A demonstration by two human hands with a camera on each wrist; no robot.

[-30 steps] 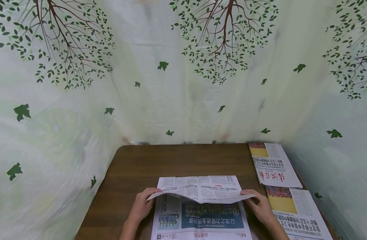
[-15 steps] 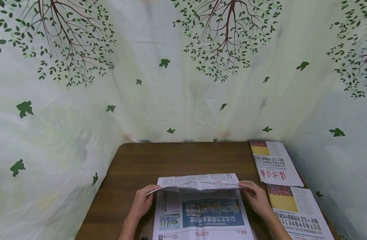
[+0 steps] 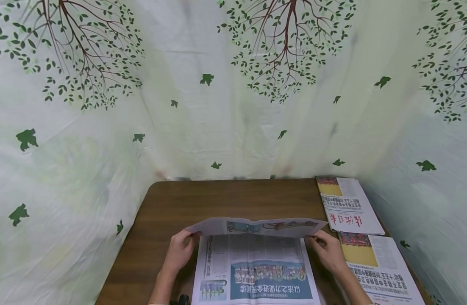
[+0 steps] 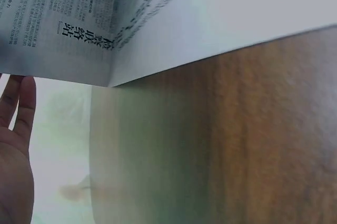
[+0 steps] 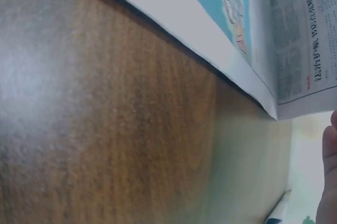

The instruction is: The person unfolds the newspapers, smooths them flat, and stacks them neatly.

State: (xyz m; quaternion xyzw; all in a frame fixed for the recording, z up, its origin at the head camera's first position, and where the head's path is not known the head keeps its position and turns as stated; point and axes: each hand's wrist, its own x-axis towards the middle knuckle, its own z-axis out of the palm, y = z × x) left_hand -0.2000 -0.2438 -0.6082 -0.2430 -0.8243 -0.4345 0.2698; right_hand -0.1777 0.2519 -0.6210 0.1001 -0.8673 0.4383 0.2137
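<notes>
An unfolded newspaper [image 3: 264,254] lies upside down to me on the table, its lower part showing a blue photo panel. Its far part [image 3: 214,227] is lifted, standing up across the sheet with coloured pictures facing me. My left hand [image 3: 179,250] pinches the lifted part near its left corner. At the right corner my right hand [image 3: 328,253] pinches it too. In the left wrist view, the left hand's fingers [image 4: 27,98] are at the raised page's edge, with the fold beside them. Only part of the right hand [image 5: 329,166] shows in the right wrist view.
Two folded newspapers lie along the table's right side, the far one [image 3: 351,207] just behind the near one [image 3: 378,271]. The brown wooden table [image 3: 233,197] ends against a hanging white cloth [image 3: 248,148] printed with trees and leaves. A small dark object [image 3: 183,300] shows at the bottom edge.
The newspaper's lifted part has swung upward and away from me: its printed text side showed before, now its picture side does. Both hands have kept hold of its corners.
</notes>
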